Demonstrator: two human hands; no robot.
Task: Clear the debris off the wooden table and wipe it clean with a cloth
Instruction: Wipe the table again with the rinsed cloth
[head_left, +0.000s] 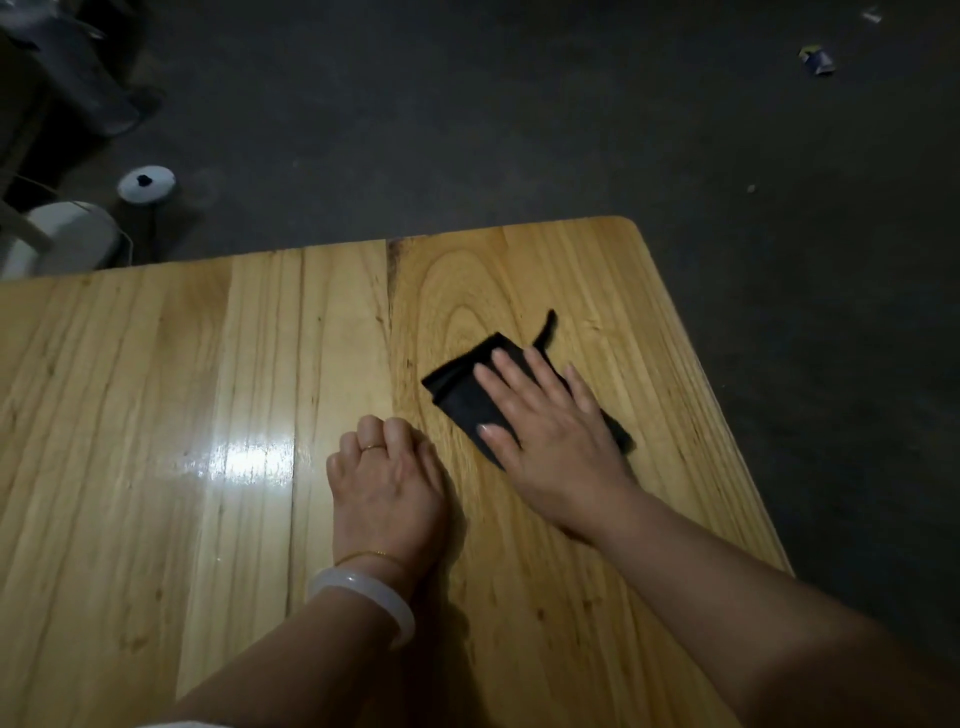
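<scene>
- Cloth (462, 400), black and folded, lies right of centre on the table (156, 389); my right hand (550, 431) is flat on it, fingers straight, pressing.
- Left hand (387, 478) rests beside it, fingers curled under, nothing visible inside.
- Best now: even pressure, long strokes along the grain.
- Edge runs close at right; wide room opens left.

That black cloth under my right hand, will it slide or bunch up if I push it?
Probably floppy: the black cloth lies folded flat with a loose strip trailing. It likely slides easily, since the table looks glossy. Your flat right hand should limit bunching.
</scene>
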